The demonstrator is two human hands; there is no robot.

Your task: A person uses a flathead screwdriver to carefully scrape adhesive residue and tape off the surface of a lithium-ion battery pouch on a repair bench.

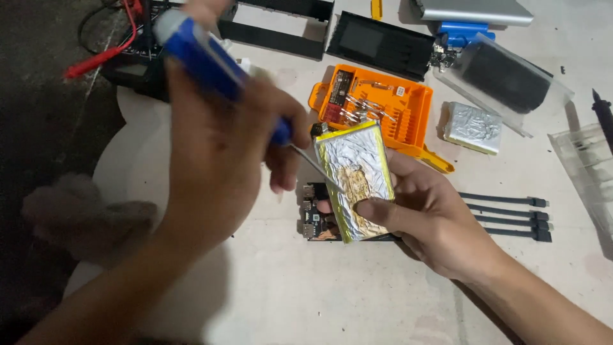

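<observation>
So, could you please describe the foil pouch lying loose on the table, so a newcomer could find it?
Start at the orange plastic bit tray. Just right of it lies the small silver foil pouch. Unlike the larger yellow-edged foil pouch, no hand holds it.

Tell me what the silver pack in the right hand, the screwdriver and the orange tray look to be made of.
Silver pack: thin metallic foil, crinkled and shiny, with yellow tape along its edges and a torn brownish patch. Screwdriver: glossy blue handle, likely plastic, with a thin bright shaft, probably steel. Orange tray: moulded plastic by its even colour, holding small metal bits.
</observation>
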